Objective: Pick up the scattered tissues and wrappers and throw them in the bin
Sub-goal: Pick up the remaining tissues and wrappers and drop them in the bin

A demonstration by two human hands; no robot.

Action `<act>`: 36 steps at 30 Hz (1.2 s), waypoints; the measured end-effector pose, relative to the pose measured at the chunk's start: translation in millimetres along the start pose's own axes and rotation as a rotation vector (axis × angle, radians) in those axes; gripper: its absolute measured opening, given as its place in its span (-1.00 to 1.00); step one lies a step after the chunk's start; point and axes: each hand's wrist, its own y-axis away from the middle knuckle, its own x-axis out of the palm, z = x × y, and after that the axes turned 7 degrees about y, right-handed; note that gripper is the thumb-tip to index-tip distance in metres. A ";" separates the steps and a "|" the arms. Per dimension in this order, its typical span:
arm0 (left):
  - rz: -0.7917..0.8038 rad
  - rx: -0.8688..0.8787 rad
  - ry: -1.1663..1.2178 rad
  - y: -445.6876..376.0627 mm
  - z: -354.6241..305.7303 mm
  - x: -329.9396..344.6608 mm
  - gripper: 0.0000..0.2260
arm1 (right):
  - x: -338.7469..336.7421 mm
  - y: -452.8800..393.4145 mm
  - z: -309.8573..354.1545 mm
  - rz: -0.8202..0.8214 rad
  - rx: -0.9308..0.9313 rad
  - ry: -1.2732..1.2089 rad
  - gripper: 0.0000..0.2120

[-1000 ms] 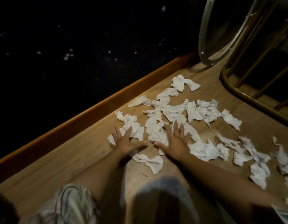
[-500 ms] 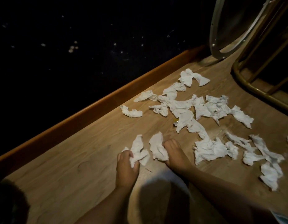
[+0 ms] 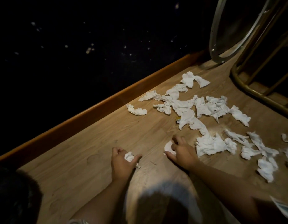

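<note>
**Both hands closed on tissue at the near edge of the scatter**

On the wooden floor (image 3: 85, 152), white crumpled tissues (image 3: 185, 107) lie spread in a loose band that runs from beside the orange-brown skirting board (image 3: 91, 110) out toward the right edge of the view. One separate piece (image 3: 136, 110) lies alone nearest the skirting board, apart from the main cluster. A small yellowish wrapper scrap (image 3: 178, 119) peeks out from under the tissues in the middle of the cluster.

Nearest the camera, the left hand (image 3: 122, 162) has its fingers curled round a balled tissue wad (image 3: 129, 156), with a bit of white showing under the palm as well. Just to its right, the right hand (image 3: 182, 151) presses down with fingers bent over another tissue piece (image 3: 168, 147), pinning it against the floor; a larger heap (image 3: 209, 144) lies just beside that hand, to its right.

Beyond the tissues, a brass-coloured metal frame (image 3: 253, 92) stands on the floor at the upper right, and a round metal hoop (image 3: 220, 38) leans next to it. Past the skirting board everything is dark with pale specks.
</note>
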 end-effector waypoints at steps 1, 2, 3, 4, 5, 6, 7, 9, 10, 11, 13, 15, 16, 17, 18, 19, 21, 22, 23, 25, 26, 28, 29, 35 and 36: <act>0.004 0.019 0.003 0.6 0.4 0.5 -0.75 | 1.8 0.7 2.5 0.000 -0.021 -0.006 -0.64; 0.003 0.048 0.008 1.6 0.8 -0.1 -0.82 | -0.2 1.9 7.1 0.021 -0.035 -0.038 -0.74; -0.001 0.078 0.011 3.4 -0.6 -0.7 -0.88 | -3.7 2.3 11.7 0.061 -0.039 -0.091 -0.84; -0.003 0.085 0.028 5.6 -2.2 -1.4 -0.88 | -8.5 1.9 16.8 0.111 -0.039 -0.140 -0.91; -0.003 0.073 0.064 7.7 -4.4 -3.2 -0.83 | -11.7 1.6 22.0 0.147 -0.038 -0.186 -0.92; -0.002 0.042 0.124 9.2 -7.8 -5.2 -0.77 | -13.6 1.6 27.2 0.160 -0.028 -0.228 -0.86; -0.004 0.016 0.187 9.9 -12.2 -7.0 -0.72 | -15.5 1.2 32.3 0.146 -0.010 -0.266 -0.78; -0.006 -0.015 0.252 7.9 -23.0 -11.0 -0.67 | -21.1 -3.3 44.7 0.064 0.083 -0.357 -0.70; 0.000 -0.023 0.260 5.6 -29.6 -14.6 -0.71 | -26.5 -7.4 52.9 0.013 0.145 -0.399 -0.75; 0.006 -0.021 0.265 2.0 -36.1 -19.2 -0.77 | -32.5 -13.3 61.5 -0.032 0.205 -0.438 -0.82; 0.034 -0.004 0.272 -7.5 -51.1 -33.7 -0.89 | -49.2 -27.6 79.8 -0.115 0.300 -0.529 -0.78; 0.051 0.065 0.205 -20.0 -65.4 -55.2 -0.95 | -71.5 -41.3 98.9 -0.196 0.331 -0.606 -0.77; 0.057 0.099 0.160 -27.0 -71.9 -68.1 -0.92 | -84.6 -47.0 108.9 -0.223 0.317 -0.633 -0.78; 0.058 0.131 0.114 -33.2 -79.2 -84.2 -0.87 | -97.4 -53.2 118.4 -0.240 0.291 -0.665 -0.80; 0.061 0.146 0.064 -39.3 -85.7 -101.1 -0.82 | -110.8 -58.5 128.9 -0.253 0.257 -0.704 -0.82; 0.068 0.157 0.026 -43.5 -94.9 -120.5 -0.76 | -123.9 -64.0 139.6 -0.267 0.216 -0.742 -0.83; 0.072 0.166 -0.048 -51.6 -107.4 -161.0 -0.64 | -149.6 -73.8 162.6 -0.313 0.106 -0.788 -0.83; 0.056 0.182 -0.078 -55.0 -112.0 -180.6 -0.58 | -161.7 -78.8 174.6 -0.339 0.047 -0.778 -0.82; 0.026 0.208 -0.097 -58.2 -114.6 -199.7 -0.55 | -173.8 -83.3 187.2 -0.365 -0.016 -0.753 -0.79; -0.053 0.227 -0.090 -63.1 -114.8 -233.8 -0.54 | -195.2 -93.3 213.2 -0.375 -0.129 -0.689 -0.66; -0.101 0.217 -0.057 -64.3 -113.0 -248.8 -0.56 | -205.5 -97.6 226.4 -0.366 -0.175 -0.661 -0.64; -0.220 0.209 0.024 -65.1 -105.4 -278.8 -0.65 | -224.5 -104.0 254.1 -0.359 -0.269 -0.578 -0.70; -0.280 0.200 0.069 -63.0 -101.7 -293.5 -0.70 | -232.2 -106.9 268.0 -0.356 -0.315 -0.524 -0.70; -0.457 0.112 0.490 -24.2 -58.6 -367.2 -0.83 | -259.0 -106.7 367.8 -0.279 -0.519 -0.519 -0.39; -0.488 0.118 0.474 -16.7 -44.6 -377.7 -0.86 | -258.2 -102.1 387.3 -0.258 -0.529 -0.582 -0.39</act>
